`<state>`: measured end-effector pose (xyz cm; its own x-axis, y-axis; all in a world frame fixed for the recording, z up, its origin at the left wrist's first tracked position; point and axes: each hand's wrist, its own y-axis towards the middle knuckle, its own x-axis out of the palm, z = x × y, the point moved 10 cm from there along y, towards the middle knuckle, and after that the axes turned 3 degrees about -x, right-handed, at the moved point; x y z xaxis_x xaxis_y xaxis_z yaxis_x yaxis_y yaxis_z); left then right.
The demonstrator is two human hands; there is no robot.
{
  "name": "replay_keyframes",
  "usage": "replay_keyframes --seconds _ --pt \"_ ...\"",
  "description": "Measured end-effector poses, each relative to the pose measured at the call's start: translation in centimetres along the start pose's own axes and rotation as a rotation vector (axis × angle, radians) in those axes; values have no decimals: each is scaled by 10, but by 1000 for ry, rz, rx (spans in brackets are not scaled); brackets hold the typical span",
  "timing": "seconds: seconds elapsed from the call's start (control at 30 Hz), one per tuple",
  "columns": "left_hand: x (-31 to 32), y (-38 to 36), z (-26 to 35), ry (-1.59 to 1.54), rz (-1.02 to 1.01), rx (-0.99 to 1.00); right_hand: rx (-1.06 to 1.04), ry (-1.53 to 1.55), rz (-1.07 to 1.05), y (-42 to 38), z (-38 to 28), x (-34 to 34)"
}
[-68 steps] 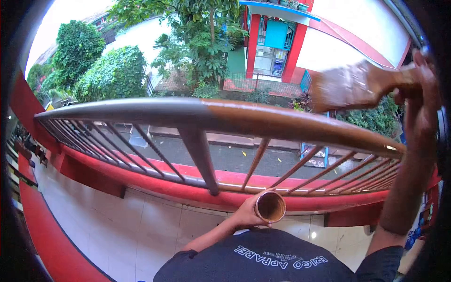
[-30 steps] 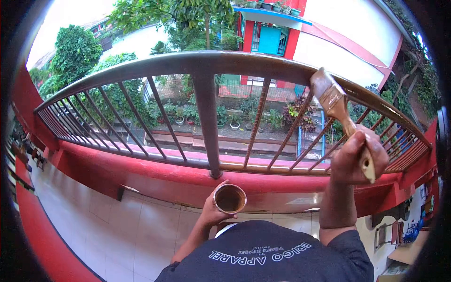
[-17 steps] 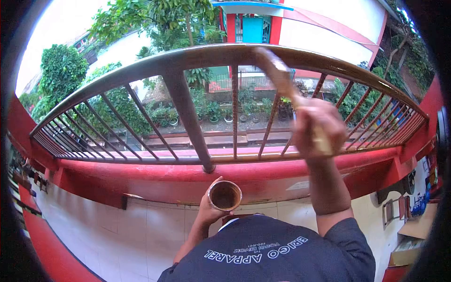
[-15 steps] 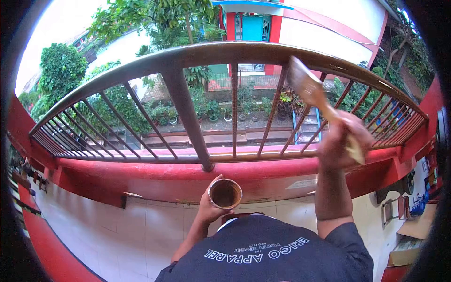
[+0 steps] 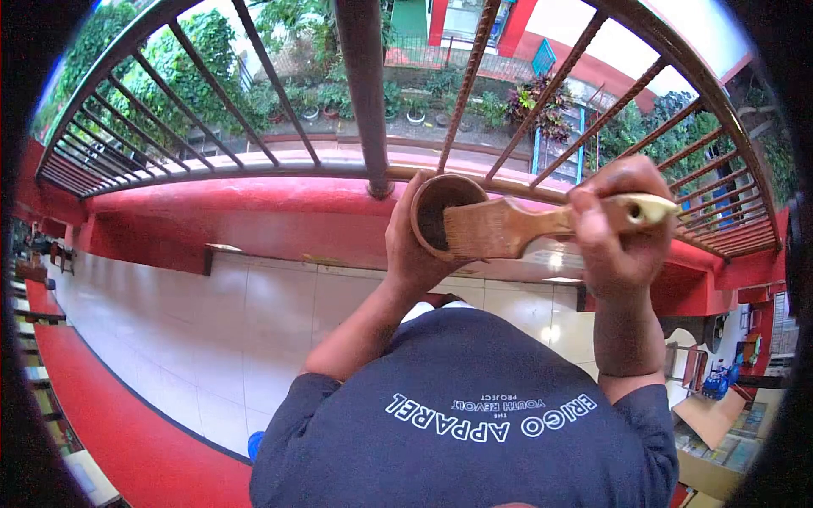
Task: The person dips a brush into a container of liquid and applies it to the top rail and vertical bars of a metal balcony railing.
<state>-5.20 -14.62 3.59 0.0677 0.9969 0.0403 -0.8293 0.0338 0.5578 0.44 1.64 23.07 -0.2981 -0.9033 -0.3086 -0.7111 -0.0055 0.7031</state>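
Fingers of our left hand [image 5: 415, 245] grasp the paint cup [image 5: 436, 212] just below the railing [image 5: 364, 93]; our right hand [image 5: 614, 224] is clenched around the brush [image 5: 508, 227], whose bristles touch the cup's rim.

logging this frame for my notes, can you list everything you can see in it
cup: 1, brown paint inside, held up near the railing
paintbrush: 1, brown bristles, pale handle, bristles at the cup mouth
railing: 1, grey and brown bars, along the balcony edge
ledge: 1, red, under the railing
floor tiles: many, white, left of the person
plants: several, green, beyond the railing
shirt: 1, dark with white lettering, bottom centre
left hand: 1, wrapped around the cup
right hand: 1, gripping the paintbrush handle
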Motion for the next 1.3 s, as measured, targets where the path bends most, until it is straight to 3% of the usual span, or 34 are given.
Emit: replay_keyframes --seconds 0.27,0.4,0.53,0.6,0.77,0.87,0.97,1.2,1.23,1.3 --pt "-5 -21 8 306 103 163 45 -141 -355 -12 28 75" --pt "-12 -21 6 348 112 152 -126 -68 -190 0 -4 45" --pt "-15 -23 -2 293 110 113 -387 -99 -199 -11 -16 44" --pt "-16 -22 -3 299 110 96 -532 -94 -320 -16 -23 54" --pt "-22 -18 5 343 144 175 -363 -9 -266 -19 -1 47" --pt "-20 -17 7 384 153 215 -318 -122 -321 -23 13 68" --pt "-15 -16 13 427 150 277 -75 -122 -411 -30 59 102" --pt "-13 -11 15 479 150 277 40 -118 -383 -27 66 91" --pt "-11 -10 16 477 125 274 21 -202 -483 -32 74 100" --pt "-2 -9 8 549 102 256 74 -154 -397 -30 74 86"
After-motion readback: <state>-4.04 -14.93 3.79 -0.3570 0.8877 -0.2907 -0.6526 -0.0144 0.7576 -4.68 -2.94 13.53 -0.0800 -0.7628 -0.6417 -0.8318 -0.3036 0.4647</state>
